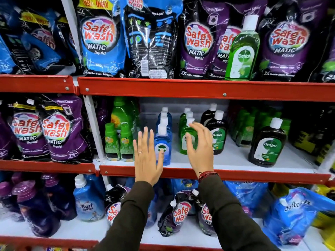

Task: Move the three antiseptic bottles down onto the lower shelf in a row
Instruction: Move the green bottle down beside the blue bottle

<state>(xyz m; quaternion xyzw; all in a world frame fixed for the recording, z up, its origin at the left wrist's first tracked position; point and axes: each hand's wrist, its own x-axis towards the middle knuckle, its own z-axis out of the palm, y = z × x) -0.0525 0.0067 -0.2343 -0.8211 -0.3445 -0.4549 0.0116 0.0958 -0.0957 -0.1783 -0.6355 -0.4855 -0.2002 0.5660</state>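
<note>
Reaching toward the middle shelf (pixel 235 161), both hands are being held up empty with fingers spread. The left hand (pixel 147 156) is being held flat just in front of a blue Dettol bottle (pixel 162 142) heading a front-to-back queue; the right hand (pixel 199 147) is being cupped, loosely open, in front of the green bottles queue (pixel 184 134), nothing pinched. Contact with either bottle cannot be told. One tall green Dettol bottle (pixel 243 49) is being left upright on the upper shelf (pixel 199 88), up and to the right of the hands, long axis vertical, among Safewash pouches (pixel 197 42). The right hand is judged nearer to it, so an upward reach is likely being called for. Dark Dettol bottles (pixel 268 142) are standing to the right.
</note>
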